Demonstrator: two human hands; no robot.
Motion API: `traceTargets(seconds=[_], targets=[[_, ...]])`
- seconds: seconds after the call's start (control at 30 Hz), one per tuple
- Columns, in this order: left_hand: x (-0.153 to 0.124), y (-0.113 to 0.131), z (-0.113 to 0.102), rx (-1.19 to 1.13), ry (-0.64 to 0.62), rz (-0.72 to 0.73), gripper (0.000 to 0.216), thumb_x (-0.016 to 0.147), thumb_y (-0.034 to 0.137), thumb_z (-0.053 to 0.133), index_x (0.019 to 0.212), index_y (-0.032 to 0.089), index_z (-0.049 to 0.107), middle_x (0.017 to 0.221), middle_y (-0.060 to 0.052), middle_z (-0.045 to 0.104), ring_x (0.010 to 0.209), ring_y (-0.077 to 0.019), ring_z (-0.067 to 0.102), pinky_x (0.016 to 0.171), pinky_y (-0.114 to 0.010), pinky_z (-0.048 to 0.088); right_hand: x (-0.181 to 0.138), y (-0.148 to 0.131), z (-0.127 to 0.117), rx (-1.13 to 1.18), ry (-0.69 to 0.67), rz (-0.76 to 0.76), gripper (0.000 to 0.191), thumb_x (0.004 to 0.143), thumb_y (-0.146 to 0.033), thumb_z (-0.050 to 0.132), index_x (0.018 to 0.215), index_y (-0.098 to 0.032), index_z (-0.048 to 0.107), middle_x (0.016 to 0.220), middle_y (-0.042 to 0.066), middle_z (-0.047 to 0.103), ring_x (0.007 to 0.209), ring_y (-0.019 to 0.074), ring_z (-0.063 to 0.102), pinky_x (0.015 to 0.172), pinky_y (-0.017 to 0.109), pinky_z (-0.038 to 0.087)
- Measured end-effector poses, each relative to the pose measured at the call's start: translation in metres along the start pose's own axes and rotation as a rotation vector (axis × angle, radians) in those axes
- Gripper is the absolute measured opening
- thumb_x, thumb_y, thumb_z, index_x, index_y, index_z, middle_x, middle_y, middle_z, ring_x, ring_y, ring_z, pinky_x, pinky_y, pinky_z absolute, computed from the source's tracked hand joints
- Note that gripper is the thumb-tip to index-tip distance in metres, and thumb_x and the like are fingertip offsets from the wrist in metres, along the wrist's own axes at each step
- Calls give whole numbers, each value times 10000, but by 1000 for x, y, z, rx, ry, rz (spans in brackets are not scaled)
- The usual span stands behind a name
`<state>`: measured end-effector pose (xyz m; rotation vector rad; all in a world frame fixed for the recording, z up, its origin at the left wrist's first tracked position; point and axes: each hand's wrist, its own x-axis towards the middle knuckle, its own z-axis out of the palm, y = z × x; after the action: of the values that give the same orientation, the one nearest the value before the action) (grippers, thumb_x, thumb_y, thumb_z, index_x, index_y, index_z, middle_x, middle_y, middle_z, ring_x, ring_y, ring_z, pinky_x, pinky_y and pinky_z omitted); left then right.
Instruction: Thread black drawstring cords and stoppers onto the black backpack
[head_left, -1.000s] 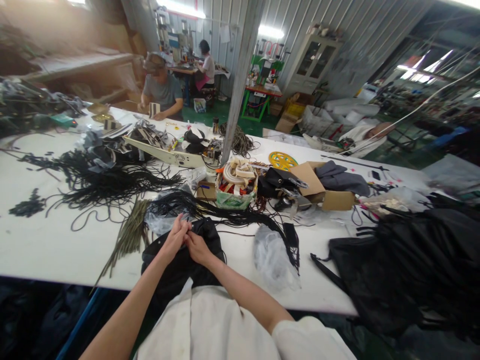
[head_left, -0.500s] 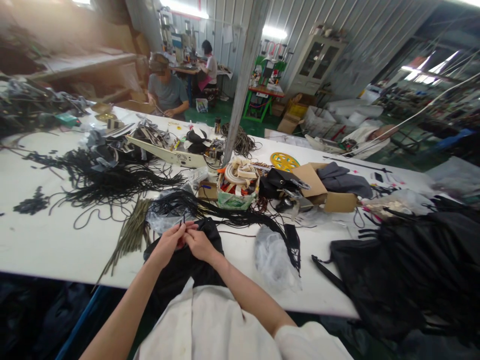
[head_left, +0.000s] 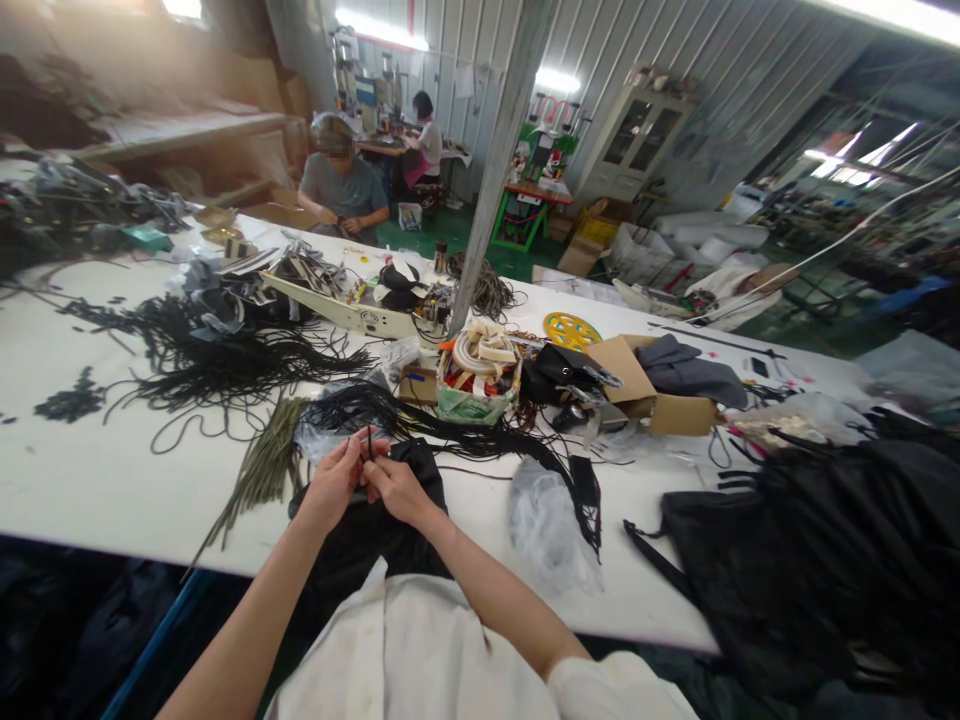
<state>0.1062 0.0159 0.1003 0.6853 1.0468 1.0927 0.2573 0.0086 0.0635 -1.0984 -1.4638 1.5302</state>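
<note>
My left hand [head_left: 337, 478] and my right hand [head_left: 397, 488] meet over a black fabric piece [head_left: 337, 560], which may be a bag, at the table's front edge. Between them a short end of black cord [head_left: 369, 440] sticks up, pinched by the fingers of both hands. The fingertips overlap, so the lower part of the cord is hidden. Just beyond my hands a bundle of black cords [head_left: 450, 430] runs to the right across the table. Left of my hands lies a bundle of olive cords [head_left: 259, 475].
A basket of straps [head_left: 480, 400], an open cardboard box [head_left: 679, 412] and a clear plastic bag [head_left: 551, 530] are on the white table [head_left: 90, 490]. Black bags [head_left: 810, 550] are heaped at right. A metal post [head_left: 495, 170] rises behind. A co-worker [head_left: 345, 185] sits across the table.
My left hand's fingers have lifted and spread slightly, and more of the black cord now stands up between my hands. The view has shifted a little.
</note>
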Motion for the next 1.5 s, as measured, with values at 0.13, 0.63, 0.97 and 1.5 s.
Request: traceTargets(seconds=[0.13,0.63,0.97,1.5], targets=[[1,2,-3,-16,20,15,857,801,738,939,1412,177,725,1227,-145,819,787,-230,731,533,-314,622,-1,-2,-1,-33,-2,-1,378,1151,-448,552,930,-203,736,685,-31,639,674,150,615,750,270,492],[-11,-14,-7,30,-36,23,790,863,655,930,1444,156,738,1473,-239,730,1334,-404,702,780,-339,657,0,3,-2,-107,-20,25,420,1148,-353,563,755,-209,595,667,-20,624,649,149,592,682,265,450],[-10,-2,8,97,-10,14,594,811,700,930,1019,155,819,1106,-145,821,625,-170,632,485,-277,540,4,-2,1,-69,-61,-20,385,1156,-316,520,810,-197,639,681,-8,632,624,159,596,658,273,479],[11,148,83,124,-127,212,436,895,560,918,944,171,727,658,22,512,498,-83,395,435,-175,330,46,-72,-37,1,-269,-284,349,1110,-501,660,1275,-197,702,1211,43,738,1143,208,686,1066,323,525]])
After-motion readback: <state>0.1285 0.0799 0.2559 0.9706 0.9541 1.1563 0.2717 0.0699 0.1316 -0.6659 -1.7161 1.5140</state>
